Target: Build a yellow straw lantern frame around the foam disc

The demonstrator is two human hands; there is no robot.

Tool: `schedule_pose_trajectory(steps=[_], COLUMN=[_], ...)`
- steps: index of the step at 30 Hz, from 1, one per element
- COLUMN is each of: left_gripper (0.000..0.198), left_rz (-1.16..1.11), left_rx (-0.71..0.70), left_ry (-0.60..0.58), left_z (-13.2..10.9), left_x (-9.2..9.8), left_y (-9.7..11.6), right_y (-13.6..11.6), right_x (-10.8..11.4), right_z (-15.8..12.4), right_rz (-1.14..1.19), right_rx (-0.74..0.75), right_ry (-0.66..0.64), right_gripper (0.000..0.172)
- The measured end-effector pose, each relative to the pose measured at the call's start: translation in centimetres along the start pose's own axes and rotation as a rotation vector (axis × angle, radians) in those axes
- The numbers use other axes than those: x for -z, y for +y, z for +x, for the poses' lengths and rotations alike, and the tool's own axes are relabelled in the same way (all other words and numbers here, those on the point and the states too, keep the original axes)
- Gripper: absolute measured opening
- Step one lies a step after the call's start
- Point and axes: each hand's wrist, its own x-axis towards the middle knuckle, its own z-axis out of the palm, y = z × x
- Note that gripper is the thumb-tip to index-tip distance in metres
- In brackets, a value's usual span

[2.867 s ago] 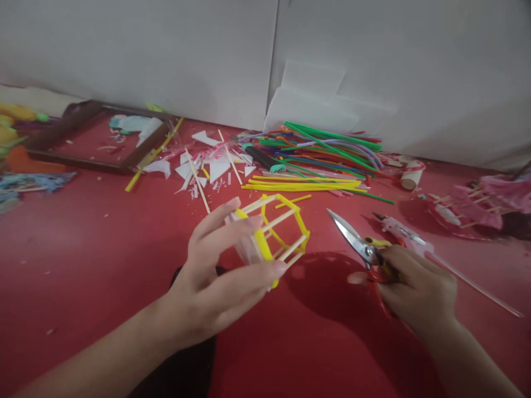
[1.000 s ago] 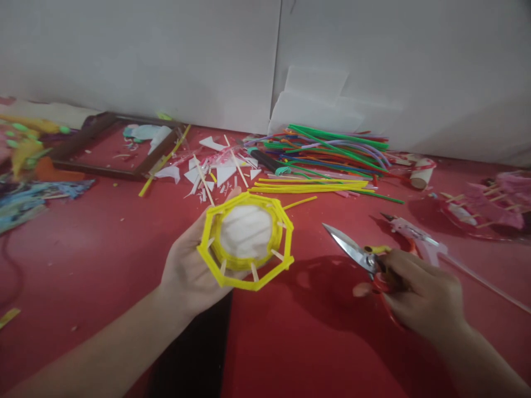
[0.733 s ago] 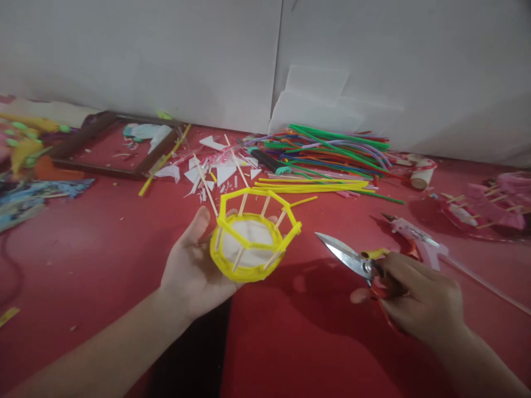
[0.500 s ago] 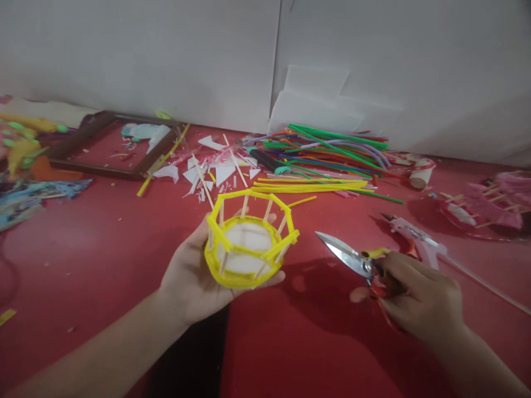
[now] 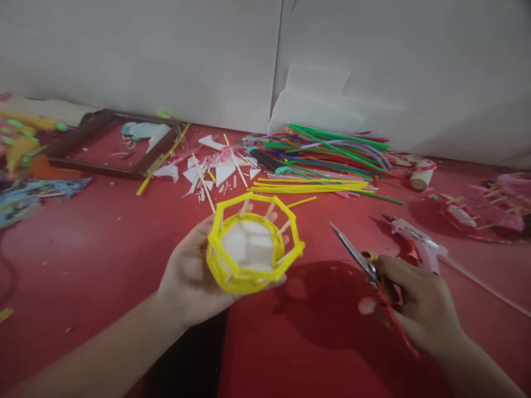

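Observation:
My left hand (image 5: 191, 276) cradles a small yellow lantern frame (image 5: 253, 243) made of two yellow pipe-cleaner rings joined by thin wooden sticks, with a white disc at its bottom. The frame's open side tilts toward me, fingers curled under and around it. My right hand (image 5: 415, 309) is closed on the red handles of a pair of scissors (image 5: 365, 262), its blades shut and pointing up and left toward the frame. Both hands hover over the red table (image 5: 103, 249).
A heap of coloured pipe cleaners (image 5: 332, 152) and yellow ones (image 5: 307, 187) lies behind. White paper scraps and sticks (image 5: 215, 168), a brown wooden frame (image 5: 108, 146), a pink glue gun (image 5: 418, 243), a paper cup (image 5: 421, 176) and pink craft pieces (image 5: 498, 207) lie around.
The left hand has turned the yellow frame from lying sideways to facing me, then tilted it back. The scissors have swung edge-on, with the right hand a little lower.

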Motion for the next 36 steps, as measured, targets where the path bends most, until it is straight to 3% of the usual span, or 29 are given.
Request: schedule_pose_trajectory(steps=[4,10,13,17,21,26,31,36], left_gripper=[0.046,0.05,0.049,0.054,0.043,0.031,0.033,0.049], left_rz=[0.01,0.047,0.025,-0.023,-0.049,0.053,0.131,0.252], left_rx=[0.023,0.108,0.1,0.089,0.105,-0.089,-0.201,-0.247], left_ry=[0.008,-0.227,-0.281,-0.248,-0.216,-0.115,-0.093,-0.041], left_z=[-0.1,-0.2,-0.1,-0.2,-0.5,-0.4,-0.2,-0.4], left_x=[0.3,0.6,0.6,0.6,0.7,0.3,-0.5,-0.2], left_y=[0.0,-0.6,-0.5,0.1,0.4,-0.1,-0.1,0.1], right_y=[0.2,0.0,0.1,0.7,0.9,1.0,1.3,0.8], right_x=[-0.1,0.3,0.2,-0.1,-0.3,-0.4,-0.6,-0.1], right_z=[-0.2,0.7,0.4,-0.4,-0.6,-0.8,-1.1,0.0], right_rz=[-0.022,-0.046,-0.037,-0.001,0.003,-0.006,-0.036,-0.074], right_rx=[-0.005,0.036,0.013,-0.038,-0.035,-0.038,-0.05,0.0], right_ry=[-0.003,0.012,0.023,0.028,0.026,0.023,0.029,0.033], right_gripper=[0.043,0.047,0.047,0.046,0.046,0.044,0.045,0.043])
